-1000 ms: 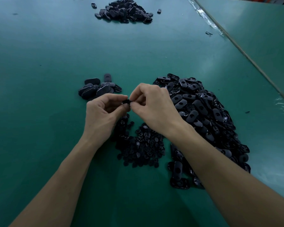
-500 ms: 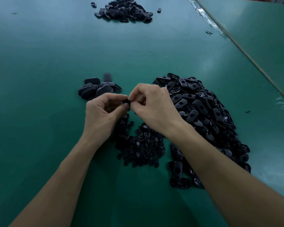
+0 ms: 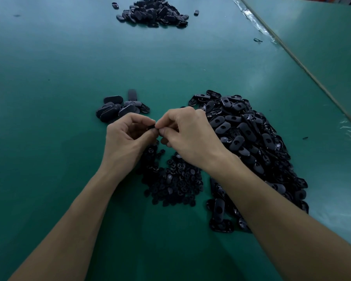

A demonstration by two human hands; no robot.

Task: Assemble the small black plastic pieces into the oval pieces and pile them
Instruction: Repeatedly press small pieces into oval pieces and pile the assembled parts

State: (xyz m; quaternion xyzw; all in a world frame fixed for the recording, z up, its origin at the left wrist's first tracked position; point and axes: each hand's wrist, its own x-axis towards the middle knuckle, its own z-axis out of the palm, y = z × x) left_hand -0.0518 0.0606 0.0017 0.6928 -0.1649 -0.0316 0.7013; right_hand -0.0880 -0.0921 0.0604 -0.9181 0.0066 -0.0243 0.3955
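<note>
My left hand (image 3: 128, 138) and my right hand (image 3: 188, 134) meet fingertip to fingertip above the green table, pinching a black plastic piece (image 3: 152, 126) between them; most of it is hidden by the fingers. Below the hands lies a heap of small black round pieces (image 3: 170, 179). A large heap of black oval pieces (image 3: 251, 142) spreads to the right, partly under my right forearm. A small pile of oval pieces (image 3: 118, 108) sits just beyond my left hand.
Another pile of black pieces (image 3: 152, 13) lies at the far end of the green table (image 3: 49, 98). A seam with clear tape (image 3: 292, 57) runs diagonally at the right. A few stray bits lie near that seam.
The hands stay together at the same spot; only the fingers shift slightly around the piece.
</note>
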